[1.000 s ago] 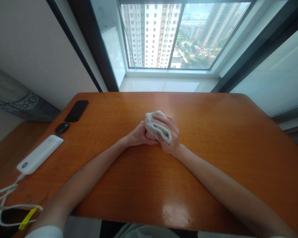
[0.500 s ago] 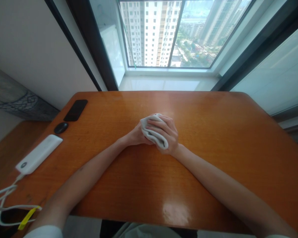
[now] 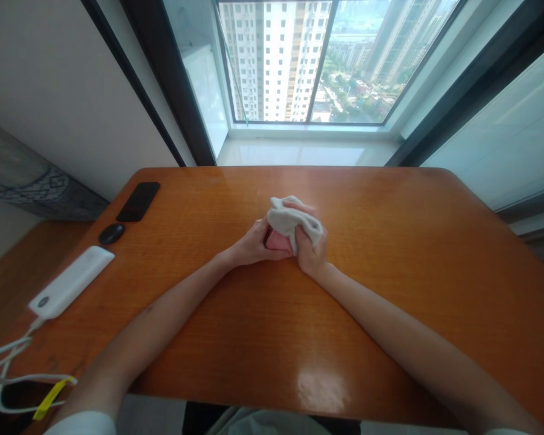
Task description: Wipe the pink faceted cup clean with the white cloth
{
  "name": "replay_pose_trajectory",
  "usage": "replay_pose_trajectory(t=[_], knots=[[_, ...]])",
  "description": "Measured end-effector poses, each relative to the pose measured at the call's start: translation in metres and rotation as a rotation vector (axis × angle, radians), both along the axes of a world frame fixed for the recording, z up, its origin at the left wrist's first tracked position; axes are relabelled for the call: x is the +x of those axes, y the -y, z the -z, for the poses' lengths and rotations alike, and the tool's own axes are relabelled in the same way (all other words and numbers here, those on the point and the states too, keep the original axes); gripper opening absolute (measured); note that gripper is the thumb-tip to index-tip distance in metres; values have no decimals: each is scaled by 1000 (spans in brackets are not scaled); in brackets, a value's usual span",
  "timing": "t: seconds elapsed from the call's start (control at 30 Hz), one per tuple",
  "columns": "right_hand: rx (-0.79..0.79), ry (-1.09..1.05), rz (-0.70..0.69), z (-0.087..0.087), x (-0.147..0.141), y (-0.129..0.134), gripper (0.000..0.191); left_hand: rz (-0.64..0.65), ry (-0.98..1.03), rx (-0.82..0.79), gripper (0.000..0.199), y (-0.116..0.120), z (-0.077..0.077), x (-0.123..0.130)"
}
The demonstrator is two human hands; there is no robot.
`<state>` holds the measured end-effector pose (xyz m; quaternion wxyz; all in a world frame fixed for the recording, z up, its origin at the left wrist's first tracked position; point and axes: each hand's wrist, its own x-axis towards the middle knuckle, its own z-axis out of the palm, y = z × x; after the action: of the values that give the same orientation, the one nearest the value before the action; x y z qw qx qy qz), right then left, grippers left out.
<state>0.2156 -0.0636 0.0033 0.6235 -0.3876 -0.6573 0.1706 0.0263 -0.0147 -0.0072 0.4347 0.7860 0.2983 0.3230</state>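
Observation:
My left hand (image 3: 254, 245) grips a pink object (image 3: 278, 240) near the middle of the orange wooden table (image 3: 390, 290). The object is partly hidden, so its exact kind is unclear. My right hand (image 3: 310, 251) presses a crumpled white cloth (image 3: 294, 219) over the object's upper right side. The cloth touches the pink surface, and both hands meet around it. Both forearms rest on the table.
A black phone (image 3: 138, 202), a black oval object (image 3: 111, 233) and a white power bank (image 3: 71, 282) lie along the table's left side. A white cable (image 3: 9, 374) with a yellow tag (image 3: 51, 399) trails off the near left corner. A window sill lies beyond the far edge.
The white cloth has shifted up and to the right, uncovering the pink object, which it hid half a second ago. My right hand has moved to the object's right side.

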Motion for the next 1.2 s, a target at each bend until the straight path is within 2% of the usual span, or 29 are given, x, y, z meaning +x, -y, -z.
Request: replay_pose_trajectory(t=[0.07,0.1,0.13,0.2,0.27,0.3,0.33,0.37,0.5,0.57,0.73,1.0,1.2], knots=[[-219,-183,123,5,-1,-7,44,-59,-6,3,95,1,-2,0],[-276,-210,154,7,-1,-8,46,-64,-8,7,101,1,-2,0],[-262,-198,156,7,-1,-8,45,-54,-8,12,103,1,-3,-1],[-97,-73,75,4,1,-3,41,-5,-2,31,93,2,-3,-1],[115,121,-66,-2,2,4,39,74,-17,47,67,2,-2,-1],[165,162,-97,-5,2,7,38,96,-24,48,58,2,-2,-1],[150,148,-92,-6,1,7,37,91,-27,44,55,2,-2,-1],[92,88,-55,-6,0,6,37,63,-26,34,59,1,-2,-1],[-335,-284,161,5,-5,-7,45,-36,-16,9,93,1,-6,-1],[-399,-326,168,11,-5,-12,46,-21,-29,11,97,1,-7,-1],[-373,-314,152,14,-3,-13,46,-11,-49,-23,102,2,-9,-5],[-276,-237,106,15,-2,-12,42,53,-2,-156,94,2,-12,-10],[-115,-116,39,10,-2,-9,40,74,55,-171,107,7,-15,-9]])
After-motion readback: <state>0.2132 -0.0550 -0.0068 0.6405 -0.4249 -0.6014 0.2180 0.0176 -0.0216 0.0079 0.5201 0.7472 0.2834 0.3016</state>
